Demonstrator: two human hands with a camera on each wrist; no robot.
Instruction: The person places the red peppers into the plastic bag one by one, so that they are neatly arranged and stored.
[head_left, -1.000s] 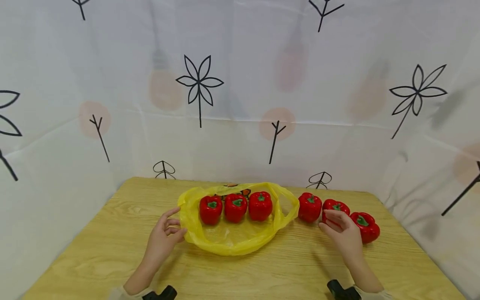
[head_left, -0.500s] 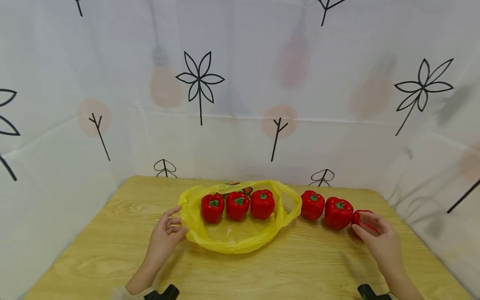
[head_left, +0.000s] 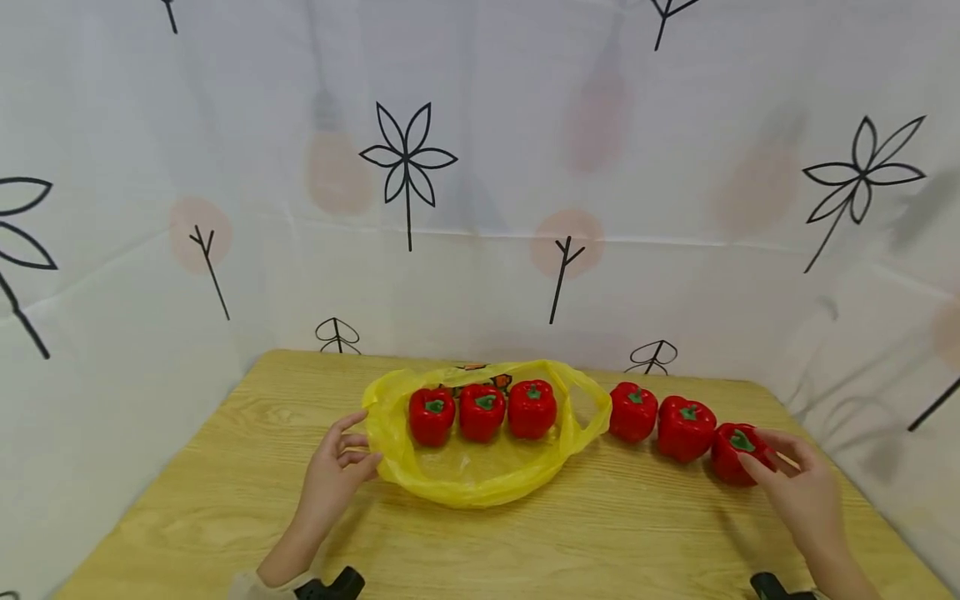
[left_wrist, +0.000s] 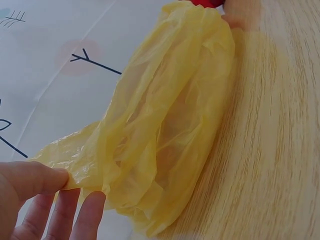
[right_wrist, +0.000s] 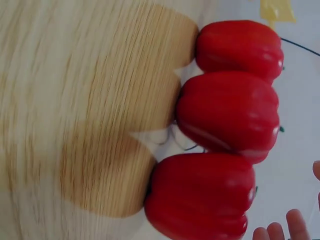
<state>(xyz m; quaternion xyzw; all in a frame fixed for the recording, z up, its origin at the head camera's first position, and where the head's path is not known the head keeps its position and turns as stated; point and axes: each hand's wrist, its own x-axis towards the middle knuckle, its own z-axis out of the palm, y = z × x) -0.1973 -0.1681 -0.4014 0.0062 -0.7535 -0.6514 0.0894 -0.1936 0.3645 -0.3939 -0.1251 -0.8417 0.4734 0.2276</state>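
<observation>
Filling the upper part of the head view, a pale cloth (head_left: 480,100) carries black plant drawings and faint pink patches. Below it spreads the wooden table (head_left: 465,546), reaching down to the bottom edge. The yellow bag (head_left: 480,496) sits at the centre of the table, mouth gaping, a handle loop on its right side. At centre left, the person's left hand (head_left: 335,467) holds the bag's edge; the left wrist view shows thumb and fingers pinching the thin film at lower left. At lower right, the right hand (head_left: 802,479) has its thumb and fingers apart, beside the end pepper (head_left: 735,462); whether a fingertip touches it cannot be told. Two more, the middle pepper (head_left: 686,432) and the inner pepper (head_left: 632,417), complete a slanting row running up to the bag's right tip. Inside the bag, three peppers (head_left: 482,417) stand side by side near the middle of the frame. Smallest are the green stems (head_left: 533,392), facing up and forward.
</observation>
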